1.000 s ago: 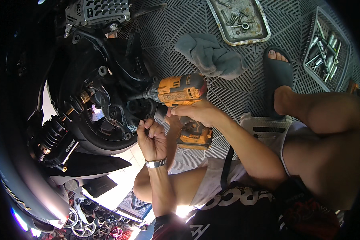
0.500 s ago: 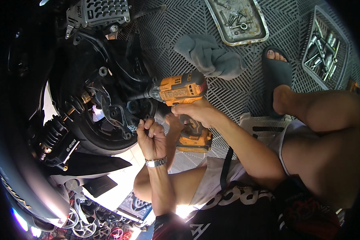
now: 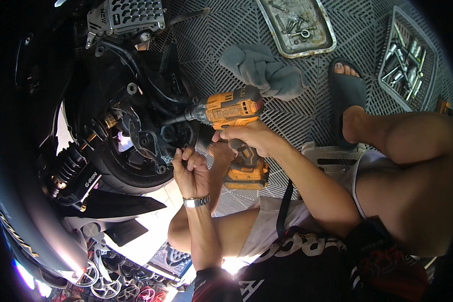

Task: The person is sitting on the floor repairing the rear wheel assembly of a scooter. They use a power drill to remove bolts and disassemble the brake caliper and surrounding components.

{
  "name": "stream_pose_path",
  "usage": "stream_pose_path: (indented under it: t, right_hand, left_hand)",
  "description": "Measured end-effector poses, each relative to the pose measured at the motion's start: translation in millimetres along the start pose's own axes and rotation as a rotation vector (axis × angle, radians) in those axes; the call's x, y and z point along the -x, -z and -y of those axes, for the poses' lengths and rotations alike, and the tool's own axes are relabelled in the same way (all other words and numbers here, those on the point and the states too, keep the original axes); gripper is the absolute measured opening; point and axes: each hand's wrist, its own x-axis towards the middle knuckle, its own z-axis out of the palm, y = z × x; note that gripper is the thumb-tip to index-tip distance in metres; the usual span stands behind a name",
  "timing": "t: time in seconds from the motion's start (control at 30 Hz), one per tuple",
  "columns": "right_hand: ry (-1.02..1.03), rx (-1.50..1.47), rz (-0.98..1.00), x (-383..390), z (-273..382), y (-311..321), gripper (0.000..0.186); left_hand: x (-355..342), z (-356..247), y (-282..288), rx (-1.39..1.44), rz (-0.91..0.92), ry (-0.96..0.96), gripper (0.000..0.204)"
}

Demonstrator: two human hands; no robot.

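My right hand (image 3: 249, 136) grips an orange and black cordless impact driver (image 3: 234, 111); its long dark socket (image 3: 178, 119) points left into the black mechanism beside the scooter's wheel (image 3: 113, 168). My left hand (image 3: 191, 173), with a steel watch at the wrist, is curled at the lower edge of a black metal bracket (image 3: 141, 143), its fingertips pinched there on the bracket. A shock absorber with a gold shaft (image 3: 70, 166) lies to the left. Where the socket's tip meets the parts is too dark to tell.
A metal tray (image 3: 273, 25) of bolts and a ring, a crumpled grey cloth (image 3: 261, 70) and a plastic basket (image 3: 425, 100) of sockets lie on the grid floor. My legs and a sandal (image 3: 347, 90) occupy the right. Several wheels (image 3: 105, 288) are at lower left.
The impact driver and my right hand have shifted slightly to the right, the socket still pointing left. My left hand stays at the bracket.
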Motion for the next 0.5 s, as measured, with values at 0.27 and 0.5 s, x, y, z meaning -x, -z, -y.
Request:
stream_pose_path:
  t: [0.27, 0.5]
  right_hand:
    - [0.033, 0.012, 0.059, -0.4, 4.8, 4.4, 0.027]
    - [-0.008, -0.105, 0.148, 5.4, 17.6, 29.7, 0.029]
  left_hand:
    - [-1.2, -1.1, 3.9, 0.008, 0.008, 0.003, 0.02]
    - [-1.8, -2.1, 3.6, 0.033, -0.008, 0.019, 0.019]
